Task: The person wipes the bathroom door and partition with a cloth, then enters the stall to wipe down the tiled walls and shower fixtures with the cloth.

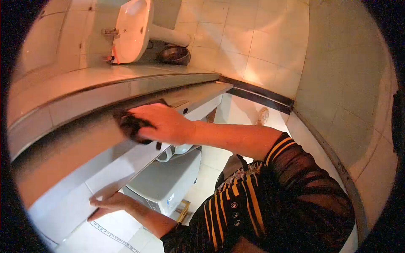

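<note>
My right hand (166,122) is closed around a bunched dark cloth (130,124), which lies against the long narrow ledge (80,152). The cloth hangs out past my fingers and is slightly blurred. My right arm reaches across from the right side of the view. Lower left, my left hand (109,204) rests at the lower edge of the white tiled panel (114,170), thumb and fingers apart, with no object visible in it.
Beyond the ledge are a white washbasin (134,31) with a tap (110,31) and a dark bowl (174,55) on the tiled floor. A grey boxy appliance (166,181) stands beneath the ledge, with a white mug (165,154) on it. A shoe (263,116) shows below.
</note>
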`<act>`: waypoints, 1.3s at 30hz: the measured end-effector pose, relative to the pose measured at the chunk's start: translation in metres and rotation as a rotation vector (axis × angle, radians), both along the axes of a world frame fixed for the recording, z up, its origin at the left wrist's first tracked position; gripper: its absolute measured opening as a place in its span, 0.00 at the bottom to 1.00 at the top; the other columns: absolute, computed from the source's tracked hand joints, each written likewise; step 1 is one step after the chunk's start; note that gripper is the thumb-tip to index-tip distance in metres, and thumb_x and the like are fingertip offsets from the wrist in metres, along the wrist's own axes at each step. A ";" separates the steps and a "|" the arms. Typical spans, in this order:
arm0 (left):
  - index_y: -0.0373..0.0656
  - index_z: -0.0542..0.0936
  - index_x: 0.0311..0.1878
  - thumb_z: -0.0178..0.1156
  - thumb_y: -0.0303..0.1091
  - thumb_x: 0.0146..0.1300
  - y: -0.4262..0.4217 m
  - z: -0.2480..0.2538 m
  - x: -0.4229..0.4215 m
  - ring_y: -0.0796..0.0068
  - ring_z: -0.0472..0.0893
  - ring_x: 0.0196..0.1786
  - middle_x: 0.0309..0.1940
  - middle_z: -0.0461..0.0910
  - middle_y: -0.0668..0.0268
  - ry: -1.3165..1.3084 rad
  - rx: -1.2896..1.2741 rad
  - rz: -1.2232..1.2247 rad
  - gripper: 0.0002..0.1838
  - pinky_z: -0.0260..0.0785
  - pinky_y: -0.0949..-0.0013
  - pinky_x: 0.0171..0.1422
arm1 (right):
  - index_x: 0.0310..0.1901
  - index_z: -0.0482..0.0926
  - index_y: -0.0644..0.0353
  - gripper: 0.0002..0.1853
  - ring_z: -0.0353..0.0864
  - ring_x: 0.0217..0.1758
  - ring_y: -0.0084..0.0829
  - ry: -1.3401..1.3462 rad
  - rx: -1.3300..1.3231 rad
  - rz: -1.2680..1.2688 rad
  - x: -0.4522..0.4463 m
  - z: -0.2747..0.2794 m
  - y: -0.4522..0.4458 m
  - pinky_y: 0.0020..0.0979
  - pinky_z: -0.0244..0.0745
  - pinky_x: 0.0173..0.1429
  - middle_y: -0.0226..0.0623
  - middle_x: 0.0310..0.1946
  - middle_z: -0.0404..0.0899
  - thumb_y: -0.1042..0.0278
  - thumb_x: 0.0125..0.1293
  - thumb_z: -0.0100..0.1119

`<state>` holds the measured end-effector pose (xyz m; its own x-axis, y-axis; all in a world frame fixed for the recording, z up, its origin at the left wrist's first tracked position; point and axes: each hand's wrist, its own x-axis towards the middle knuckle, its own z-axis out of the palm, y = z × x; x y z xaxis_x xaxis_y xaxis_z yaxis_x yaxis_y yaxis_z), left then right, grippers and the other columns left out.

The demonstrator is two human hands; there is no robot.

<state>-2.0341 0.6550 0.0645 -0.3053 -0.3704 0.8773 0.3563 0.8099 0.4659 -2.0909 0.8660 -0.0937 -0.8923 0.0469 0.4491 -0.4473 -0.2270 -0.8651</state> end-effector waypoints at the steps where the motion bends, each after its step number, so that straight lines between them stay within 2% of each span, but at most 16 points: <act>1: 0.41 0.36 0.68 0.63 0.45 0.50 -0.008 -0.001 0.000 0.58 0.60 0.60 0.61 0.49 0.49 -0.015 -0.006 -0.003 0.53 0.57 0.53 0.61 | 0.49 0.72 0.62 0.23 0.72 0.49 0.48 -0.146 0.007 0.049 -0.002 -0.024 -0.001 0.41 0.65 0.54 0.51 0.46 0.73 0.56 0.56 0.51; 4: 0.40 0.32 0.67 0.62 0.46 0.51 -0.020 -0.002 -0.003 0.54 0.54 0.66 0.66 0.40 0.46 0.003 -0.079 0.079 0.54 0.53 0.50 0.66 | 0.43 0.75 0.66 0.22 0.74 0.45 0.52 -0.607 0.174 0.134 -0.009 -0.131 -0.005 0.43 0.68 0.51 0.54 0.41 0.75 0.54 0.58 0.48; 7: 0.41 0.31 0.67 0.60 0.47 0.53 -0.004 -0.005 -0.007 0.54 0.54 0.65 0.66 0.40 0.46 0.020 -0.012 0.096 0.53 0.52 0.52 0.66 | 0.39 0.75 0.66 0.24 0.74 0.45 0.51 -0.675 0.533 0.128 -0.006 -0.262 -0.014 0.46 0.67 0.51 0.55 0.39 0.75 0.50 0.61 0.40; 11: 0.41 0.32 0.67 0.58 0.46 0.55 -0.008 -0.004 -0.006 0.54 0.55 0.65 0.66 0.41 0.48 -0.022 -0.133 0.076 0.51 0.52 0.52 0.66 | 0.41 0.74 0.65 0.25 0.74 0.45 0.47 -0.988 0.335 0.210 -0.007 -0.312 -0.003 0.42 0.66 0.50 0.52 0.39 0.76 0.47 0.63 0.39; 13: 0.40 0.34 0.67 0.57 0.46 0.57 -0.007 -0.006 -0.007 0.55 0.57 0.64 0.66 0.44 0.49 0.007 -0.099 0.213 0.49 0.54 0.52 0.66 | 0.42 0.74 0.65 0.25 0.75 0.43 0.43 -1.041 0.258 0.269 -0.011 -0.317 -0.009 0.38 0.66 0.48 0.49 0.38 0.77 0.47 0.64 0.40; 15: 0.40 0.35 0.67 0.57 0.46 0.57 -0.029 -0.001 -0.004 0.55 0.58 0.64 0.65 0.45 0.49 0.028 -0.155 0.182 0.48 0.54 0.52 0.65 | 0.44 0.73 0.66 0.25 0.75 0.42 0.40 -0.988 0.226 0.090 -0.007 -0.312 -0.016 0.37 0.65 0.48 0.46 0.37 0.77 0.48 0.64 0.40; 17: 0.39 0.35 0.67 0.57 0.46 0.57 -0.035 -0.002 -0.003 0.56 0.58 0.63 0.65 0.46 0.49 0.046 -0.205 0.150 0.48 0.55 0.53 0.65 | 0.45 0.73 0.65 0.25 0.74 0.44 0.39 -0.981 0.174 0.134 -0.006 -0.282 -0.017 0.35 0.65 0.50 0.46 0.39 0.77 0.48 0.64 0.40; 19: 0.38 0.37 0.67 0.58 0.46 0.57 -0.025 -0.003 -0.001 0.57 0.60 0.62 0.64 0.49 0.50 0.011 -0.171 0.272 0.48 0.55 0.53 0.65 | 0.47 0.71 0.68 0.27 0.74 0.45 0.39 -0.834 0.126 0.185 -0.003 -0.219 -0.010 0.34 0.65 0.52 0.47 0.41 0.76 0.48 0.64 0.41; 20: 0.38 0.37 0.67 0.58 0.46 0.57 -0.023 -0.004 -0.003 0.57 0.60 0.62 0.64 0.49 0.50 0.005 -0.171 0.271 0.48 0.55 0.53 0.65 | 0.50 0.69 0.69 0.26 0.72 0.48 0.39 -0.756 0.154 0.050 0.003 -0.161 -0.002 0.35 0.65 0.53 0.48 0.44 0.74 0.51 0.63 0.43; 22: 0.37 0.38 0.67 0.58 0.44 0.57 -0.018 -0.005 -0.009 0.58 0.62 0.61 0.62 0.51 0.50 0.079 -0.144 0.125 0.47 0.56 0.53 0.63 | 0.55 0.66 0.65 0.24 0.66 0.57 0.43 -0.662 0.025 0.323 0.001 -0.086 0.017 0.36 0.59 0.62 0.49 0.52 0.68 0.59 0.60 0.51; 24: 0.38 0.37 0.67 0.59 0.44 0.57 -0.011 -0.002 -0.008 0.59 0.62 0.60 0.62 0.51 0.51 0.052 -0.182 0.119 0.47 0.57 0.52 0.63 | 0.58 0.63 0.63 0.25 0.64 0.59 0.43 -0.249 -0.007 0.184 0.012 -0.056 0.011 0.37 0.56 0.64 0.47 0.54 0.66 0.60 0.61 0.50; 27: 0.40 0.37 0.67 0.59 0.43 0.57 0.003 -0.003 -0.010 0.59 0.63 0.60 0.63 0.51 0.51 -0.012 -0.196 0.049 0.47 0.58 0.51 0.62 | 0.55 0.67 0.61 0.22 0.68 0.55 0.46 -0.174 -0.093 0.028 0.009 -0.076 -0.003 0.38 0.60 0.60 0.48 0.49 0.71 0.63 0.60 0.51; 30: 0.42 0.35 0.67 0.60 0.43 0.56 -0.007 -0.005 -0.007 0.59 0.62 0.60 0.64 0.50 0.52 0.012 -0.126 0.003 0.48 0.57 0.51 0.62 | 0.43 0.72 0.65 0.16 0.73 0.44 0.49 -0.609 0.100 0.070 0.002 -0.139 -0.005 0.43 0.66 0.48 0.54 0.37 0.74 0.59 0.61 0.48; 35: 0.44 0.33 0.67 0.62 0.43 0.55 -0.030 -0.002 -0.005 0.58 0.58 0.62 0.64 0.48 0.53 0.067 -0.129 0.016 0.51 0.56 0.51 0.63 | 0.29 0.75 0.68 0.27 0.76 0.34 0.52 -0.859 0.381 0.001 0.020 -0.266 0.005 0.45 0.69 0.43 0.54 0.30 0.77 0.47 0.62 0.39; 37: 0.45 0.32 0.67 0.63 0.45 0.54 -0.024 0.000 -0.007 0.57 0.58 0.62 0.64 0.48 0.53 0.085 -0.164 -0.040 0.53 0.55 0.51 0.63 | 0.35 0.76 0.65 0.24 0.79 0.33 0.44 -1.188 -0.123 0.140 0.030 -0.271 0.025 0.43 0.71 0.40 0.47 0.31 0.79 0.48 0.64 0.42; 39: 0.44 0.32 0.67 0.63 0.47 0.54 -0.026 -0.002 -0.004 0.55 0.57 0.62 0.64 0.46 0.49 0.056 -0.107 -0.039 0.54 0.55 0.51 0.64 | 0.42 0.74 0.57 0.18 0.78 0.42 0.35 -1.339 -0.975 0.193 0.048 -0.269 0.047 0.37 0.73 0.49 0.38 0.39 0.79 0.52 0.67 0.41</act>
<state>-2.0382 0.6285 0.0627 -0.2668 -0.2621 0.9274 0.4118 0.8390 0.3556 -2.0427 0.9132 -0.3632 -0.6221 -0.3179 -0.7155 0.5402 -0.8357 -0.0984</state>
